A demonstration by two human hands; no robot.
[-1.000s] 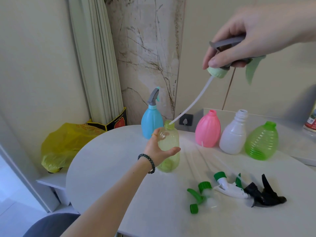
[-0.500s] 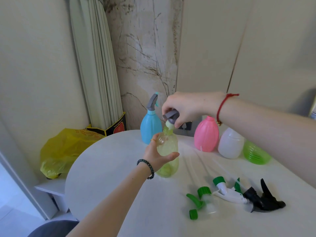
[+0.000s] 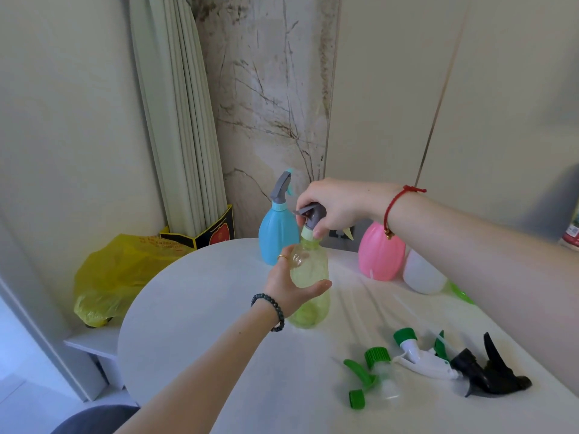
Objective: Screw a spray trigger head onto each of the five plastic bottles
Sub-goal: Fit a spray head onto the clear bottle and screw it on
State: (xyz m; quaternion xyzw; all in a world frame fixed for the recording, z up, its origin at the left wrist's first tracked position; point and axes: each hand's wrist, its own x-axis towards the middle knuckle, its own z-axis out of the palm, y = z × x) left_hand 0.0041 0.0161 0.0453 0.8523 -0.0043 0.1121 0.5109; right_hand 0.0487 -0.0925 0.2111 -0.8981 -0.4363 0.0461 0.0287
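My left hand (image 3: 289, 285) grips the yellow-green clear bottle (image 3: 310, 280), which stands upright on the white round table (image 3: 219, 324). My right hand (image 3: 336, 205) holds the grey spray trigger head (image 3: 311, 216), whose pale green collar sits on the bottle's neck. Behind stands a blue bottle (image 3: 277, 236) with a grey trigger head fitted. A pink bottle (image 3: 380, 256), a white bottle (image 3: 421, 275) and a green bottle (image 3: 460, 294) stand at the back right, partly hidden by my right arm. Three loose trigger heads lie near the front: a green one (image 3: 372, 368), a white one (image 3: 419, 358) and a black one (image 3: 488, 371).
A small green cap (image 3: 357, 399) lies by the green trigger head. A yellow plastic bag (image 3: 116, 274) sits on a low shelf left of the table. A folded curtain (image 3: 181, 120) hangs in the corner, with a black and yellow box (image 3: 216, 234) at its foot.
My right hand came down from high up and fed the trigger head's tube into the yellow-green bottle. The collar now rests on the neck. The left hand kept its hold.
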